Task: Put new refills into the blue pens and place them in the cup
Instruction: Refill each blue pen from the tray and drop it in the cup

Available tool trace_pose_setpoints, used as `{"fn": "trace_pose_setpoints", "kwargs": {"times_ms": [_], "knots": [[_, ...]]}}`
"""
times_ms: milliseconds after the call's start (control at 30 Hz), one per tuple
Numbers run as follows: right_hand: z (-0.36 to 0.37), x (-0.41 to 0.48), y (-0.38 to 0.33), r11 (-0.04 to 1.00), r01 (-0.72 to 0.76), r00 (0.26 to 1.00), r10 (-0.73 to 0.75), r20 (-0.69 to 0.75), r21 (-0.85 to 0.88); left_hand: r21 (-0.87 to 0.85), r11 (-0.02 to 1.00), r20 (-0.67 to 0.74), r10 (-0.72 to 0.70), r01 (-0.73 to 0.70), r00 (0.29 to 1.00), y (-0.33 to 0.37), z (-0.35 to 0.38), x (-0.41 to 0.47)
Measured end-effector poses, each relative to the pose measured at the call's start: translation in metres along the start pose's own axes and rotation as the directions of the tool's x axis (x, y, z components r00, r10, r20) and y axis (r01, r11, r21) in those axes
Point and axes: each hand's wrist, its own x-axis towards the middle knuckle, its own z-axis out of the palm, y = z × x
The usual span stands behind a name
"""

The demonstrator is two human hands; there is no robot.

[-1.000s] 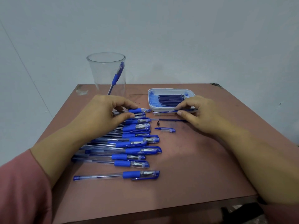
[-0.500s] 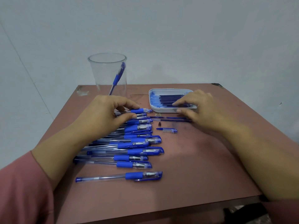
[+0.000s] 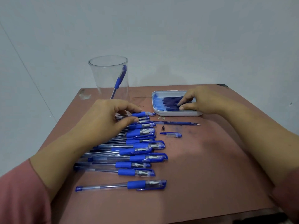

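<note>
Left hand: the left hand (image 3: 103, 120) pinches the farthest clear-barrelled blue pen (image 3: 142, 114) of the row between thumb and fingers.
Right hand: the right hand (image 3: 199, 101) reaches into the white rounded plastic tray (image 3: 178, 113) by the far edge, thumb and fingertips closed on the dark blue refills (image 3: 169, 102).
Pen row: capped blue pens (image 3: 137, 152) lie side by side on the left half of the brown surface (image 3: 210, 175).
Cup: the tall clear plastic cup (image 3: 103, 78) stands at the far left corner, with one leaning blue pen (image 3: 120, 78) inside.
Loose parts: a bare refill (image 3: 176, 123), a small metal tip (image 3: 163, 127) and a clear-and-blue cap (image 3: 172, 134) lie just in front of the tray.
</note>
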Motion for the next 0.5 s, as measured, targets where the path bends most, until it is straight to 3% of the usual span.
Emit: {"fn": "trace_pose_setpoints", "kwargs": {"times_ms": [333, 500], "knots": [[0.004, 0.004, -0.001, 1.0, 0.003, 1.0, -0.003, 0.008, -0.021, 0.016, 1.0, 0.009, 0.012, -0.013, 1.0, -0.003, 0.0, 0.0], [-0.006, -0.01, -0.008, 0.997, -0.018, 0.996, 0.024, -0.089, 0.069, 0.005, 1.0, 0.003, 0.022, -0.022, 1.0, -0.003, 0.001, 0.001]]}}
